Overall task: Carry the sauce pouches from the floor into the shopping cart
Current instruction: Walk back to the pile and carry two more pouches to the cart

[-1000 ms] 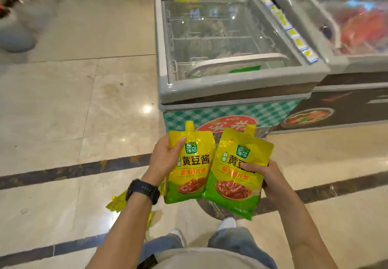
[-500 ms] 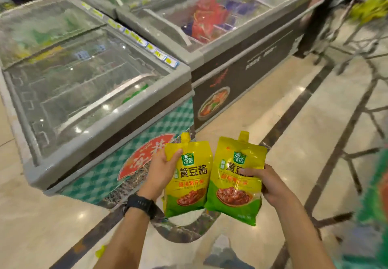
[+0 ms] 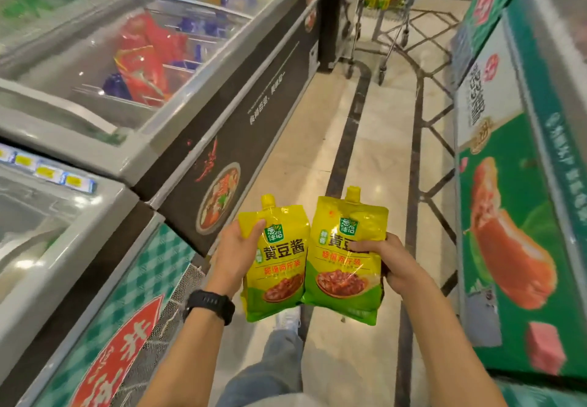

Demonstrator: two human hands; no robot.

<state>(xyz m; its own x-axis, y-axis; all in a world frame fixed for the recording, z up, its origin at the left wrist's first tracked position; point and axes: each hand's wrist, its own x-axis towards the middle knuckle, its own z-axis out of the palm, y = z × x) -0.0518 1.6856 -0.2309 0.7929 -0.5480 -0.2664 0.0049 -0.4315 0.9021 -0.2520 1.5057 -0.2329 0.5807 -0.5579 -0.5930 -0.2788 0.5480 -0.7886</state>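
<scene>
I hold two yellow-green spouted sauce pouches upright, side by side in front of me. My left hand (image 3: 233,249) grips the left sauce pouch (image 3: 279,267) by its left edge, thumb across the top. My right hand (image 3: 392,263) grips the right sauce pouch (image 3: 344,259) by its right edge. The wire shopping cart (image 3: 386,9) stands at the far end of the aisle, top centre, with yellow pouches inside it.
Glass-topped chest freezers (image 3: 178,127) line the left side of the aisle. A green freezer cabinet (image 3: 521,216) stands close on the right. A tiled floor strip (image 3: 320,152) runs between them toward the cart. My shoe shows below the pouches.
My view has swung to the right, down the aisle, and the cart has come into view ahead. Both hands keep the same hold on the pouches.
</scene>
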